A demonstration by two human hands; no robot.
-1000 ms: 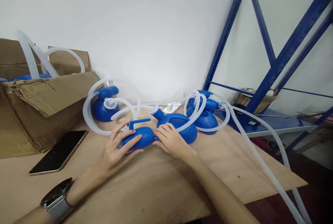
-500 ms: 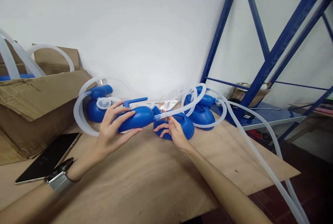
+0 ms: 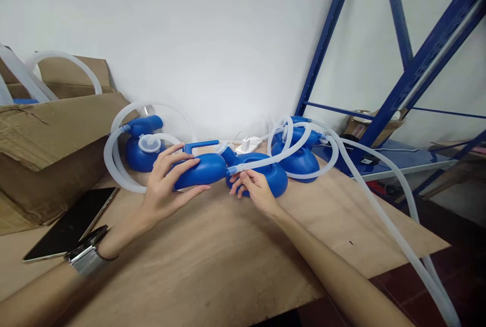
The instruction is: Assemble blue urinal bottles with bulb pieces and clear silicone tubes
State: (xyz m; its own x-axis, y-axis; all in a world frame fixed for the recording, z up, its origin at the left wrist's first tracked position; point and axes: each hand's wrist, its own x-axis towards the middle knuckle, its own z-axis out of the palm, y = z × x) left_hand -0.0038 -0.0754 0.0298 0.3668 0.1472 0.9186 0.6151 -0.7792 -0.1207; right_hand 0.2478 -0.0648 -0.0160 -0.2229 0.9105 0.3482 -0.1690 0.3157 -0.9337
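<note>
My left hand (image 3: 167, 180) grips the rounded blue neck of a plastic bottle (image 3: 207, 169), fingers over the top and thumb below. A translucent white hose (image 3: 266, 162) is joined to the narrow blue tip of that neck. Just under this joint, my right hand (image 3: 256, 190) is closed in a pinch at a small metal hose clamp (image 3: 242, 167) around the hose end; the fingertips are partly hidden. Behind my right hand, a blue bottle body (image 3: 279, 177) rests on the table. A blue handle-shaped piece (image 3: 205, 143) shows above my left hand.
More blue bottles with hoses stand at left (image 3: 142, 157) and right (image 3: 301, 160). A cardboard box (image 3: 64, 134) and a dark tablet (image 3: 72, 223) are at left. Behind is a power strip with a white plug (image 3: 245, 143). Blue shelving (image 3: 410, 84) rises at right, and hoses hang over the table edge.
My right fingers have curled in closer below the hose end, and the clamp now sits closer against the hose. My left hand keeps its hold. The view has shifted slightly.
</note>
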